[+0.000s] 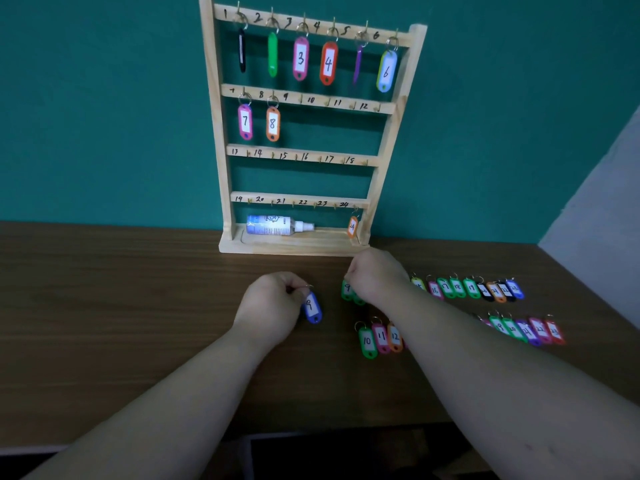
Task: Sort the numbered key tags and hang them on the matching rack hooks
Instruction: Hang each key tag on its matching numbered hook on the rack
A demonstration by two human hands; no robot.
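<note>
Blue tag 9 (312,308) is pinched by its ring in the fingers (294,289) of the left hand (273,303), low over the wooden surface (138,323). Just beside it, a green tag 9 (347,289) is partly covered by the curled right hand (375,275); whether it is gripped cannot be told. Two nines are meant for one peg, so a ring could be fumbled at hook 9 (300,98). Tag 8 (273,123) could also be knocked off the rack (214,133).

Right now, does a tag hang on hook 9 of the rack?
No, hook 9 is bare; the left hand holds the blue tag 9.
</note>
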